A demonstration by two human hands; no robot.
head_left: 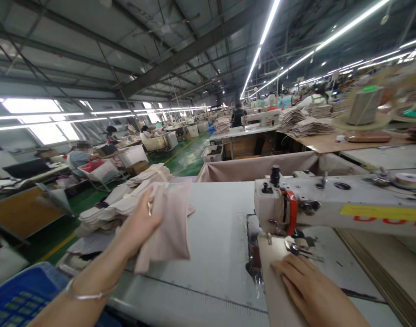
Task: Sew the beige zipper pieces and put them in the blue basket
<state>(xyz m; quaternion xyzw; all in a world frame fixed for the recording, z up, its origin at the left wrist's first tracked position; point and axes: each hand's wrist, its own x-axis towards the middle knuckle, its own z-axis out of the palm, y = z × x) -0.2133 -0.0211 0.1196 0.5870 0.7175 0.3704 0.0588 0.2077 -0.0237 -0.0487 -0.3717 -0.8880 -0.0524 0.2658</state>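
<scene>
My left hand (146,218) is closed around a folded pale pink fabric piece (172,222), held over the left side of the white sewing table (221,245). Just behind it lies a stack of similar fabric pieces (122,200). On the right, my right hand (303,281) rests with fingers stretched flat on a beige fabric strip (274,268). The strip reaches up to the needle area of the sewing machine (272,204), whose head has an orange-red part. Part of the strip is hidden under my right hand.
A blue plastic basket (27,295) stands at the lower left. Behind the table hangs a pink cloth-lined bin (255,168). A thread cone (366,106) and fabric piles (293,120) sit at the back right. Other people work at tables further off.
</scene>
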